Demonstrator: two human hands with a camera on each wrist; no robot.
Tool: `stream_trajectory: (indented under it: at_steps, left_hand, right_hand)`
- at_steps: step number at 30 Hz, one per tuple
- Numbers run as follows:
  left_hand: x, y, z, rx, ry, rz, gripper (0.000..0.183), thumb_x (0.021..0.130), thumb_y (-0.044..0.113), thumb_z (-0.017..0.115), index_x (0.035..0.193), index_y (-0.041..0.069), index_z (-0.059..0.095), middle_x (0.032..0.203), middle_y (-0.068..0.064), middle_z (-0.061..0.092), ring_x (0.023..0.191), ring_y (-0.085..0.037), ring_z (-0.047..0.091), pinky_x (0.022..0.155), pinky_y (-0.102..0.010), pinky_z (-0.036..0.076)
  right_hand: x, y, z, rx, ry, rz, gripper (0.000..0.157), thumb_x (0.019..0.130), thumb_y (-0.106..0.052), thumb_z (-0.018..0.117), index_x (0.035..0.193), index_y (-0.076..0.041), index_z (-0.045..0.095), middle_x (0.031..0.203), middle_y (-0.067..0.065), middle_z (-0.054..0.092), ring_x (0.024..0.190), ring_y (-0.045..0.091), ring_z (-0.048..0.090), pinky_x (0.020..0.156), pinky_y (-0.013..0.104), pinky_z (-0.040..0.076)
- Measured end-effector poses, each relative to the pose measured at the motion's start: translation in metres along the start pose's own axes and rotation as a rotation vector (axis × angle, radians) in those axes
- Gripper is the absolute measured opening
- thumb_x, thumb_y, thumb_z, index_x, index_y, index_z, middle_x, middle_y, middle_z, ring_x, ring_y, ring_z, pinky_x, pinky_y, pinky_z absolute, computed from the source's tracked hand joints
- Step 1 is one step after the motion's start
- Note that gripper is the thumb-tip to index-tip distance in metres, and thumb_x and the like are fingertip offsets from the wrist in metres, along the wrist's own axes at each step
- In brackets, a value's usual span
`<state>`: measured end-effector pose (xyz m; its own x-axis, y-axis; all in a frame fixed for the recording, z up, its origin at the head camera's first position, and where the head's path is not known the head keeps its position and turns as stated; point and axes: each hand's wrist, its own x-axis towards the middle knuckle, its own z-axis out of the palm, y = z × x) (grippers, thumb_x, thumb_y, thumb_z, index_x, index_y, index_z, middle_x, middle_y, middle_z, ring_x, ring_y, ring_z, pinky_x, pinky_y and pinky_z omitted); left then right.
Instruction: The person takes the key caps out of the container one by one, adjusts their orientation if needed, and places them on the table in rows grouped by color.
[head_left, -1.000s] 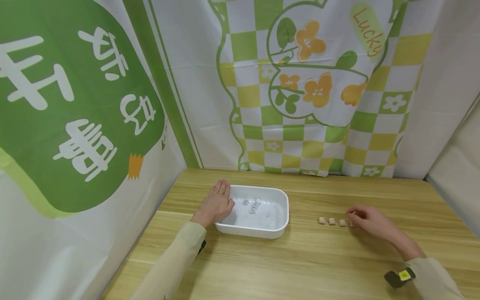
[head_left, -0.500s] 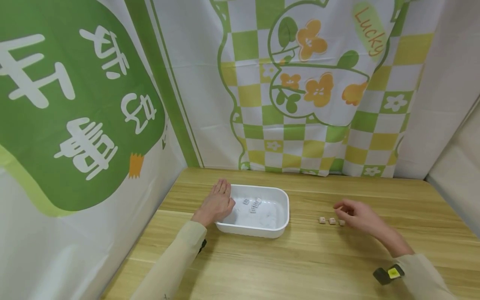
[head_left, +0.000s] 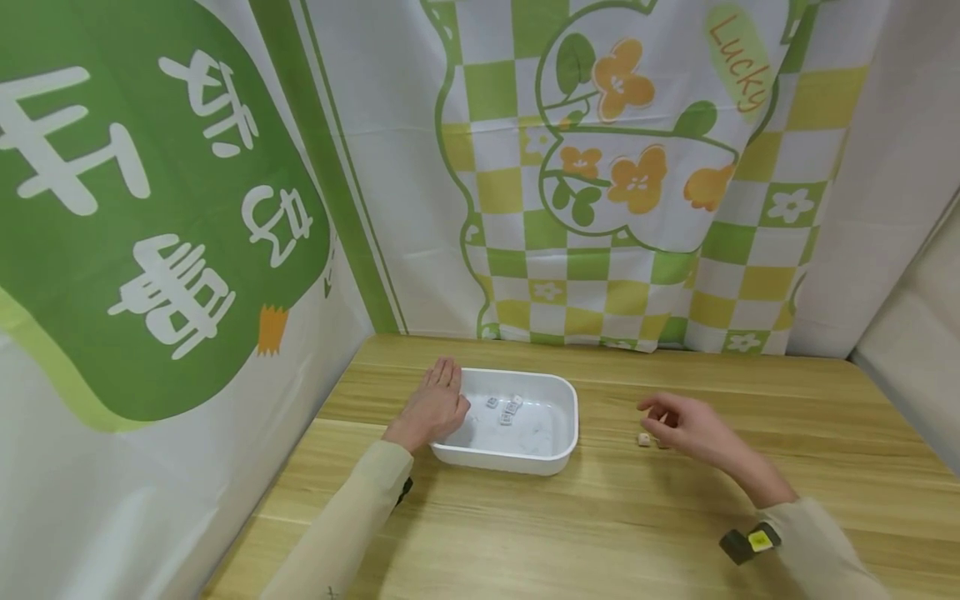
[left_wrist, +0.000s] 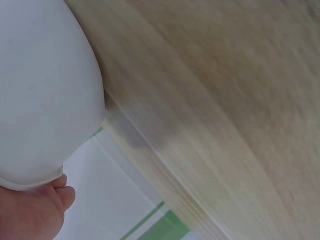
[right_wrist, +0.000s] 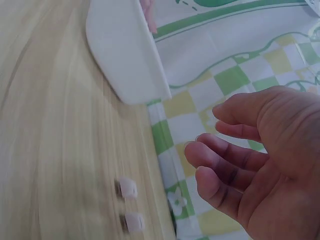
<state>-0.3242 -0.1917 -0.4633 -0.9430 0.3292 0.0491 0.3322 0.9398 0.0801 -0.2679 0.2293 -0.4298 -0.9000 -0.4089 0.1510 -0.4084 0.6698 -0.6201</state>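
Observation:
A white plastic basin (head_left: 502, 462) stands on the table with several pale grey keycaps (head_left: 506, 418) lying in it. My left hand (head_left: 430, 410) grips its left end, thumb over the rim; the left wrist view shows part of that hand against the basin's edge. To the right, pale pink keycaps (head_left: 643, 439) lie on the wood, two of them visible in the right wrist view. Just above them is my right hand (head_left: 693, 429), fingers loosely bent and thumb apart (right_wrist: 260, 160), with nothing seen between them. In the head view this hand covers part of the keycap row.
The wooden table (head_left: 525, 533) runs back to a checked, flower-printed cloth (head_left: 585, 275). A green and white cloth (head_left: 187, 333) hangs along the left side. Each wrist carries a dark camera, the right one (head_left: 750, 543) with a yellow patch.
My right hand has moved left along the row of pink keycaps, over ones that were in plain sight earlier. The left hand and basin have stayed in place.

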Motion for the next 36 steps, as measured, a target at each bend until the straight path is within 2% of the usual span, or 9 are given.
stream_trajectory:
  at_steps: [14,26,32,36]
  left_hand:
    - [0.000,0.000,0.000,-0.011,-0.004,-0.009,0.063,0.101,0.027,0.028,0.153,-0.007,0.019,0.163,-0.022,0.008,0.153,-0.036,0.007,0.126,-0.046,0.010]
    - [-0.001,0.000,-0.001,-0.006,-0.010,-0.011,0.063,0.101,0.027,0.028,0.153,-0.007,0.018,0.163,-0.023,0.009,0.153,-0.036,0.007,0.126,-0.047,0.011]
    - [0.000,0.000,-0.001,-0.003,-0.009,-0.013,0.063,0.101,0.028,0.028,0.153,-0.007,0.019,0.163,-0.023,0.009,0.153,-0.037,0.008,0.126,-0.047,0.010]
    - [0.001,0.000,-0.001,-0.003,-0.008,-0.016,0.064,0.101,0.028,0.027,0.153,-0.008,0.019,0.163,-0.023,0.010,0.153,-0.036,0.008,0.126,-0.046,0.011]
  right_hand:
    - [0.025,-0.031,0.025,0.087,-0.025,-0.072,0.026,0.094,-0.018,0.063,0.118,-0.005,0.063,0.087,0.003,0.067,0.064,0.005,0.059,0.054,0.023,0.052]
    - [0.044,-0.048,0.040,0.140,-0.071,-0.100,0.030,0.095,-0.017,0.062,0.121,-0.002,0.062,0.089,0.004,0.067,0.067,0.015,0.063,0.055,0.025,0.053]
    - [0.053,-0.055,0.051,0.167,-0.088,-0.120,0.025,0.095,-0.018,0.062,0.118,-0.007,0.063,0.089,0.005,0.067,0.068,0.025,0.065,0.054,0.025,0.053]
    - [0.058,-0.058,0.059,0.180,-0.106,-0.139,0.023,0.094,-0.017,0.062,0.115,-0.008,0.063,0.087,0.005,0.066,0.066,0.024,0.064,0.053,0.025,0.053]
